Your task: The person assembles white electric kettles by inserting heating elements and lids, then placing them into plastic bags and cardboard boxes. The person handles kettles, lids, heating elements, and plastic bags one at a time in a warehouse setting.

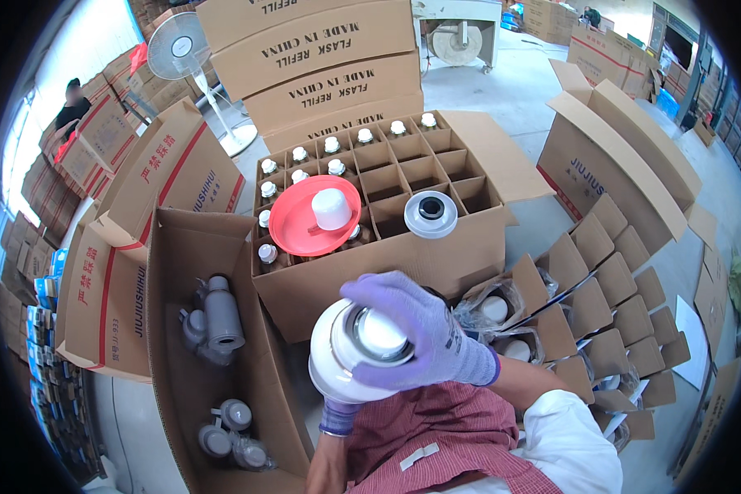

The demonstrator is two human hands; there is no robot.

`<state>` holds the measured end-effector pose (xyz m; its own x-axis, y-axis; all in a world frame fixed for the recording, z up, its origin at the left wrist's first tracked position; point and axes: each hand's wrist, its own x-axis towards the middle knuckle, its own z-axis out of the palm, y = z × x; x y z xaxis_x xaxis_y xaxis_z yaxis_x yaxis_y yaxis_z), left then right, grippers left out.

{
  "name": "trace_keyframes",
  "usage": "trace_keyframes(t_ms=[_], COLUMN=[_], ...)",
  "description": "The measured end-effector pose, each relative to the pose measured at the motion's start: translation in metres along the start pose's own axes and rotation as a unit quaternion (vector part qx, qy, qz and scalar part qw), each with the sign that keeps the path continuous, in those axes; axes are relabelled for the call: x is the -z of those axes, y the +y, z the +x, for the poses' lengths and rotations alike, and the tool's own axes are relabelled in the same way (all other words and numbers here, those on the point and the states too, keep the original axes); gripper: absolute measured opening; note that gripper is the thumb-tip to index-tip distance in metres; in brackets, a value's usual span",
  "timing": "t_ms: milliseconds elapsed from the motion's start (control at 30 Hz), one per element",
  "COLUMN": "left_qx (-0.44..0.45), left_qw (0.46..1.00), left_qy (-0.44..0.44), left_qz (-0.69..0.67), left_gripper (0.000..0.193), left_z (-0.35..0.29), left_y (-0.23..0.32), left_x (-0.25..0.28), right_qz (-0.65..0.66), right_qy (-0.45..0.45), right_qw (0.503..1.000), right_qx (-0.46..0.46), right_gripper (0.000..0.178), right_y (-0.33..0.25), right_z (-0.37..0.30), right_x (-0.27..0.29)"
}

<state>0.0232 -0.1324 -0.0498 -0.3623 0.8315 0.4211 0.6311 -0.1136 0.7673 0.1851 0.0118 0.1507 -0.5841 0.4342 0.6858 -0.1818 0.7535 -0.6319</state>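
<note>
Close to my body I hold a white vacuum flask (331, 366), its top tilted up toward me. My left hand (343, 407), in a purple glove, supports it from below; its fingers are hidden behind the flask. My right hand (416, 342), gloved alike, curls around the white cap (379, 331) at the flask's mouth. Just beyond stands a carton (379, 276) divided into cells, several holding bottle-like refills with white tops. On it rest a red plastic dish (292, 218) with a white cup (331, 209) in it, and a white ring-shaped part (431, 215) with a dark centre.
At left an open carton (169, 329) holds grey flasks (224, 317) and lidded pieces. To the right, a divided carton (589, 305) contains plastic-wrapped flasks. A white fan (179, 51) stands behind. An open tall box (609, 156) is at far right; a person (74, 105) is at far left.
</note>
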Motion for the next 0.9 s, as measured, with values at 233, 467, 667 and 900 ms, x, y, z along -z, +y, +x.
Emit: trace_keyframes(t_ms=[233,467,667,900], left_qx=[0.302,-0.131,-0.169,-0.166], left_qw=[0.872,0.841,0.815,0.760], left_qy=[-0.010,-0.524,-0.551,-0.599], left_qz=[-0.386,-0.031,-0.050,-0.192], left_gripper=[0.061,0.058,0.054,0.052], left_z=[0.025,0.153,0.110,0.116], left_y=[-0.065,0.060,0.032,-0.005], left_x=[0.056,0.050,0.001,-0.045], right_qz=[0.045,-0.030,-0.293,-0.324], right_qy=[0.017,-0.319,-0.104,-0.260], right_qw=[0.998,0.901,0.948,0.903], right_qx=[-0.038,-0.293,-0.063,-0.105], right_gripper=[0.086,0.042,0.040,0.051], right_y=[0.011,0.036,0.171,0.373], right_z=[-0.054,-0.200,-0.059,-0.016], right_x=[0.003,0.018,0.068,0.098])
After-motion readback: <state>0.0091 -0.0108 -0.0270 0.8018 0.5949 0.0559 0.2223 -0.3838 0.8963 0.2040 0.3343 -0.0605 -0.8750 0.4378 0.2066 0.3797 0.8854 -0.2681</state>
